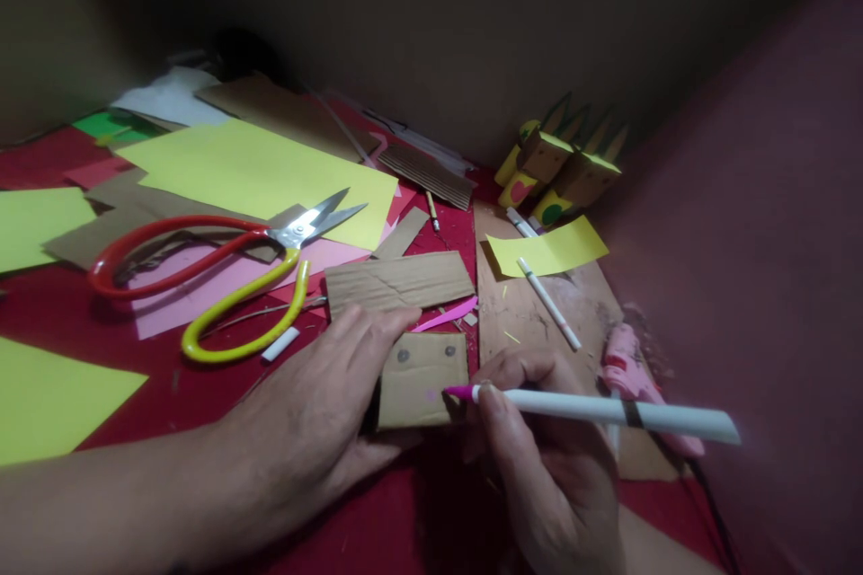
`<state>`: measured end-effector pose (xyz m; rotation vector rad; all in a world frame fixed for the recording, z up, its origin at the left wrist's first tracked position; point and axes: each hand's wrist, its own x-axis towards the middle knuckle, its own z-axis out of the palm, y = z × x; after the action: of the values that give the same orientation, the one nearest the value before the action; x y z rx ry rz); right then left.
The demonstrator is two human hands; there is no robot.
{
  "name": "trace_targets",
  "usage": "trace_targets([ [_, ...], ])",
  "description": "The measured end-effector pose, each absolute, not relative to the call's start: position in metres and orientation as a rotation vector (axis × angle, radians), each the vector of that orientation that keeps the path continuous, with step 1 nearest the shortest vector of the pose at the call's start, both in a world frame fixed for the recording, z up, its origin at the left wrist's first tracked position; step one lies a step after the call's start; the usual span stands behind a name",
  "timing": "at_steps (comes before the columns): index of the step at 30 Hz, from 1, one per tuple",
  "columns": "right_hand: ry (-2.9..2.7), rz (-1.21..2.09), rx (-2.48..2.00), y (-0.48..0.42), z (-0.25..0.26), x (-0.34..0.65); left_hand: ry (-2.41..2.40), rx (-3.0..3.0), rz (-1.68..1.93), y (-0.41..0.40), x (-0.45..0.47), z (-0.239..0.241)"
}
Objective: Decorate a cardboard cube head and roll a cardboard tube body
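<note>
My left hand [337, 386] grips a small cardboard box [423, 373] from its left side, fingers along the top edge and the thumb underneath. Two dark dots and a faint pink mark show on the box's upper face. Pinched in my right hand [539, 449] is a white marker [593, 409] with a magenta tip, which is at the face just right of the pink mark. Whether the tip touches the cardboard I cannot tell. Behind the box lie a strip of cardboard [401, 283] and a bright pink strip [449, 313].
Large scissors [289, 238] with red and yellow handles lie spread at left over yellow paper [270, 171]. At right are another marker [549, 304], a curled yellow strip [549, 250] and a pink glue gun [637, 368]. Small decorated cardboard figures [546, 162] stand behind.
</note>
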<state>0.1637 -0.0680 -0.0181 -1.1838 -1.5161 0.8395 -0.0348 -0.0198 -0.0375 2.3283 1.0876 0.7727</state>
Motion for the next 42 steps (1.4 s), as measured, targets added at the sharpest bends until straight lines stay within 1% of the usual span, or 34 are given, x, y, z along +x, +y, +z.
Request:
trace_targets([
  [12, -1.530, 0.886, -1.159, -0.0672, -0.0198, 0.1640, 1.111, 2.291, 0.737, -0.0191, -0.0346, -0.0373],
  [29, -1.564, 0.847, -1.191, -0.0671, -0.0186, 0.1643, 1.105, 2.288, 0.798, -0.0186, -0.0337, -0.0357],
  [42, -1.547, 0.829, -1.216, -0.0673, -0.0196, 0.1636, 1.101, 2.294, 0.762, -0.0204, -0.0356, -0.0378],
])
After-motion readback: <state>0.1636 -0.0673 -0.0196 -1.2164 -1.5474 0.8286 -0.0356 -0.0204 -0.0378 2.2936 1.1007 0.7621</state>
